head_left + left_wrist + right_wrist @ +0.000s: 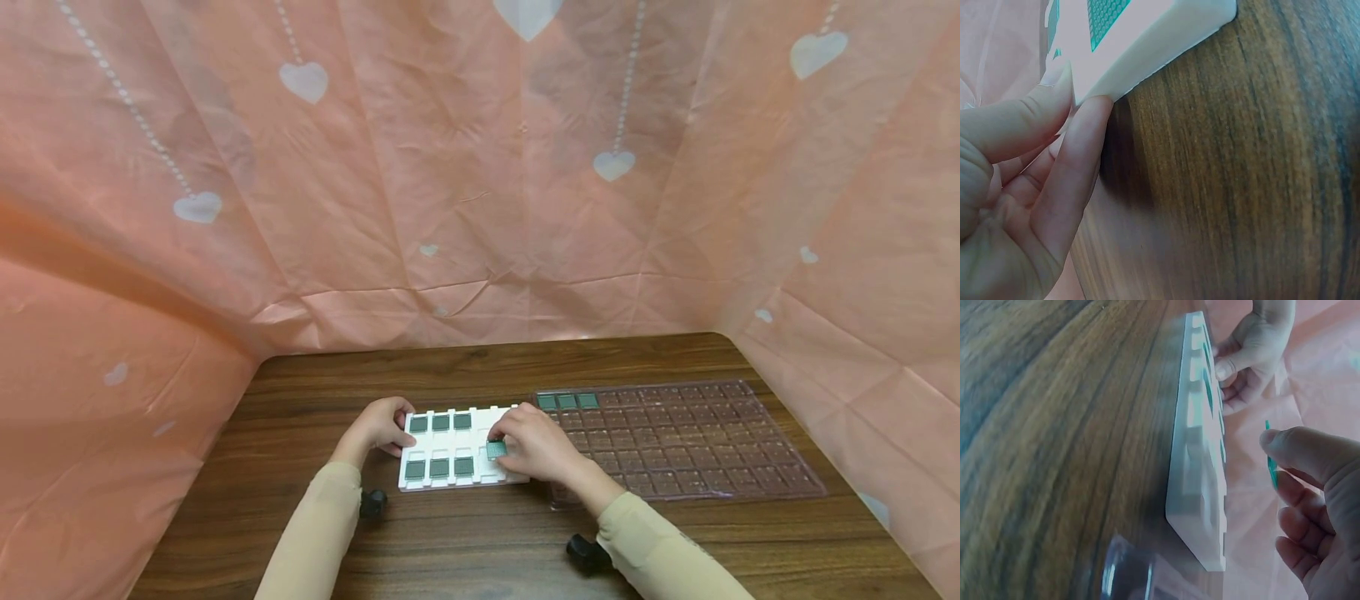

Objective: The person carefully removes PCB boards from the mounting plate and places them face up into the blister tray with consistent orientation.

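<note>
A white tray (pixel 435 445) lies on the table, with several green square chips (pixel 439 467) in two rows of pockets on its left part. My left hand (pixel 377 427) grips the tray's left end, thumb on top and a finger against its side in the left wrist view. Between thumb and fingertip, my right hand (pixel 542 446) pinches a thin green chip (pixel 1271 467), held over the tray's right part. The right wrist view shows this chip edge-on, apart from the tray. My right hand hides some of the pockets there.
Right of the white tray lies a clear plastic tray (pixel 667 437) with many square compartments. Three green chips (pixel 567 402) sit in its back left corner. The wooden table (pixel 465 542) is bounded by pink cloth walls (pixel 465 208) behind and at both sides.
</note>
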The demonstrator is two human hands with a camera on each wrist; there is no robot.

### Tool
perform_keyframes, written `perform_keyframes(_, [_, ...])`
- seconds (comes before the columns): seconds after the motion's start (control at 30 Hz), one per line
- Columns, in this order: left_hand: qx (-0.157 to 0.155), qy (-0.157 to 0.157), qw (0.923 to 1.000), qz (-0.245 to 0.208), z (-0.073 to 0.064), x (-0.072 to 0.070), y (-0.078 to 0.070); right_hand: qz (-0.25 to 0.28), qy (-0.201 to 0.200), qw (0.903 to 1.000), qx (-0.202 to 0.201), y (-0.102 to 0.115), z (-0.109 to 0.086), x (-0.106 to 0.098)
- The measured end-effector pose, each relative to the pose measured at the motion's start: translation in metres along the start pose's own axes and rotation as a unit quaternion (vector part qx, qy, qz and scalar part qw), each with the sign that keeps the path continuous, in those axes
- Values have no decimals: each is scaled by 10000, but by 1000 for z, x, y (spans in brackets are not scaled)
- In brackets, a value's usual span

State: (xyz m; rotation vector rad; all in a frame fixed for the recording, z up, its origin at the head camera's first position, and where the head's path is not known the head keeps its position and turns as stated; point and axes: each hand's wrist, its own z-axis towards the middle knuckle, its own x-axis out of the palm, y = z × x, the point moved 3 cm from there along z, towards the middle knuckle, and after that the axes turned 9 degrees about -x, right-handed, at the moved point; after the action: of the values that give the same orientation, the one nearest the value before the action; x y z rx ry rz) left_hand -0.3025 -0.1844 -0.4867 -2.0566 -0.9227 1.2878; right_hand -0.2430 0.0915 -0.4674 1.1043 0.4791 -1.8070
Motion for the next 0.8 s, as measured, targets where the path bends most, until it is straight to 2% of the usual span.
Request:
perform_keyframes(0.33, [14,24,10000,-13,0,0,0,-3,112,9997,235,-9,-3,-17])
perform_keyframes(0.6, [31,13,10000,12,2,1,0,-136,21,9991,410,-22,-9,-30])
perform_keyframes(0.8, [29,41,10000,33,1,0,0,-60,50,9975,700,-32,-13,-40])
